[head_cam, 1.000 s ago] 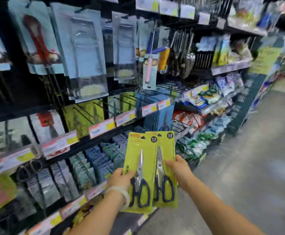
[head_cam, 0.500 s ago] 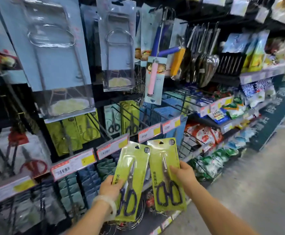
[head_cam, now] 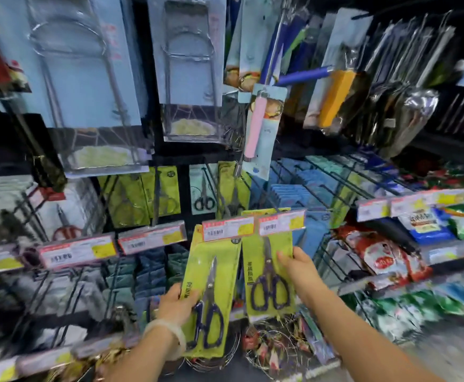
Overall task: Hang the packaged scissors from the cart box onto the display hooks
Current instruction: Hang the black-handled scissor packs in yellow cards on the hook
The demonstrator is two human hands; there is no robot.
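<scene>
Head view — left hand (head_cam: 176, 304) pinches one green scissors pack (head_cam: 211, 285) by its lower edge, right hand (head_cam: 297, 267) grips a second pack (head_cam: 269, 271) at 3 o'clock of it — both raised upright, tops behind the price tags (head_cam: 253, 226), probably to line their holes up with the display hooks (head_cam: 225, 194) at 12 o'clock.

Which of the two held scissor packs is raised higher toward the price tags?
The right hand's pack; its top tucks behind the price tags, while the left hand's pack sits lower.

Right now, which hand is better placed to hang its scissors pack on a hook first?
Probably the right hand. Its scissors pack is raised higher, its top tucked behind the price tags below the hanging yellow scissors. The left hand holds its pack lower.
</scene>
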